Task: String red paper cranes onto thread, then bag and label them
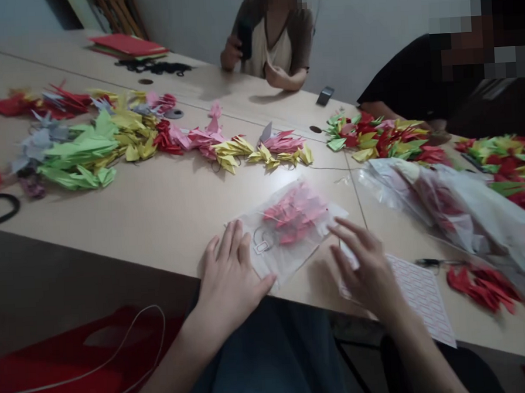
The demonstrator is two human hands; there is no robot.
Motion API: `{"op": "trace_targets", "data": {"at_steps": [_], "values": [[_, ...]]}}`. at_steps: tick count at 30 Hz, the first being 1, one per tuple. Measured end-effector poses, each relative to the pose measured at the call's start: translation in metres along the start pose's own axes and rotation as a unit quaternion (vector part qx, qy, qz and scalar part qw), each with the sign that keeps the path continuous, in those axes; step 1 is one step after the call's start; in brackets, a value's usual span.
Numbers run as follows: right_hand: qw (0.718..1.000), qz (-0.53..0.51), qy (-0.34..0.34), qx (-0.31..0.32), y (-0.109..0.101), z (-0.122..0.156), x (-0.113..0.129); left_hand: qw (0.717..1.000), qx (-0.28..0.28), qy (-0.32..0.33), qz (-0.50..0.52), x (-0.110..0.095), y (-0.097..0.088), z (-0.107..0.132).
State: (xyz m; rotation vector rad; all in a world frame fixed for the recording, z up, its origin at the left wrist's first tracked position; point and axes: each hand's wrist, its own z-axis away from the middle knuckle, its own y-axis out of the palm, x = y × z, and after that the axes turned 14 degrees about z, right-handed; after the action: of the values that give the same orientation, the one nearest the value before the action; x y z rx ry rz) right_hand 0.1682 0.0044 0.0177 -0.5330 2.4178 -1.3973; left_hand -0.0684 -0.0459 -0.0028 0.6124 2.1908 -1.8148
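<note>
A clear plastic bag [290, 230] filled with pink folded paper cranes lies flat on the table [166, 213] in front of me. My left hand [229, 274] rests palm down on the bag's near left corner, fingers stretched out. My right hand [365, 267] hovers at the bag's right edge with its fingers spread, above a sheet of small stickers [420, 297]. Neither hand grips anything.
Strings of green, yellow, pink and red paper cranes [123, 139] stretch across the table. More cranes [373, 135] and large plastic bags [461, 209] lie at right, with loose red cranes [482, 287] and a pen [433, 263]. Two other people sit opposite. A black phone [324, 95] lies near them.
</note>
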Motion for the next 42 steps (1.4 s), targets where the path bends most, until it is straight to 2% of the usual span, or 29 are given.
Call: {"op": "trace_targets", "data": {"at_steps": [2,4,6,8,11,14,18,23,26,29,30,32,34,36,39,42], "values": [[0.997,0.047,0.063,-0.01,-0.012,0.014,-0.044,1.0,0.01,-0.008,-0.01,-0.001,-0.001,-0.002],[0.981,0.106,0.157,0.035,-0.024,0.032,-0.088,0.999,0.031,-0.016,-0.019,-0.001,-0.003,-0.007],[0.94,0.153,0.289,0.096,-0.037,0.051,-0.123,0.998,0.059,-0.012,-0.023,0.001,-0.004,-0.015],[0.911,0.166,0.349,0.145,-0.046,0.064,-0.146,0.996,0.091,0.005,-0.02,0.003,-0.004,-0.024],[0.881,0.149,0.397,0.209,-0.048,0.07,-0.161,0.991,0.131,0.029,-0.01,0.004,-0.006,-0.036],[0.869,0.12,0.423,0.227,-0.036,0.063,-0.165,0.988,0.149,0.04,-0.006,0.001,-0.009,-0.043],[0.847,0.063,0.478,0.223,-0.023,0.053,-0.167,0.986,0.158,0.043,-0.017,-0.001,-0.008,-0.043],[0.829,-0.122,0.508,0.2,-0.04,0.049,-0.164,0.988,0.139,0.056,-0.022,0.003,-0.001,-0.038],[0.823,-0.216,0.503,0.151,-0.054,0.036,-0.155,0.99,0.127,0.062,-0.015,0.004,0.0,-0.035],[0.81,-0.3,0.49,0.117,-0.056,0.013,-0.123,0.991,0.118,0.067,-0.006,0.004,0.0,-0.032],[0.779,-0.377,0.487,0.116,-0.054,0.003,-0.106,0.991,0.114,0.069,-0.003,0.004,0.0,-0.032],[0.719,-0.507,0.447,0.158,-0.047,-0.016,-0.065,0.992,0.107,0.072,0.003,0.004,0.001,-0.031],[0.691,-0.575,0.387,0.207,-0.036,-0.035,-0.024,0.992,0.099,0.075,0.009,0.004,0.001,-0.031],[0.68,-0.606,0.333,0.242,-0.022,-0.051,0.01,0.993,0.092,0.077,0.016,0.005,0.002,-0.031],[0.671,-0.638,0.312,0.213,0.002,-0.066,0.037,0.993,0.08,0.077,0.027,0.005,0.002,-0.031],[0.707,-0.626,0.298,0.14,0.022,-0.067,0.044,0.993,0.079,0.077,0.038,0.005,0.002,-0.031]]}}
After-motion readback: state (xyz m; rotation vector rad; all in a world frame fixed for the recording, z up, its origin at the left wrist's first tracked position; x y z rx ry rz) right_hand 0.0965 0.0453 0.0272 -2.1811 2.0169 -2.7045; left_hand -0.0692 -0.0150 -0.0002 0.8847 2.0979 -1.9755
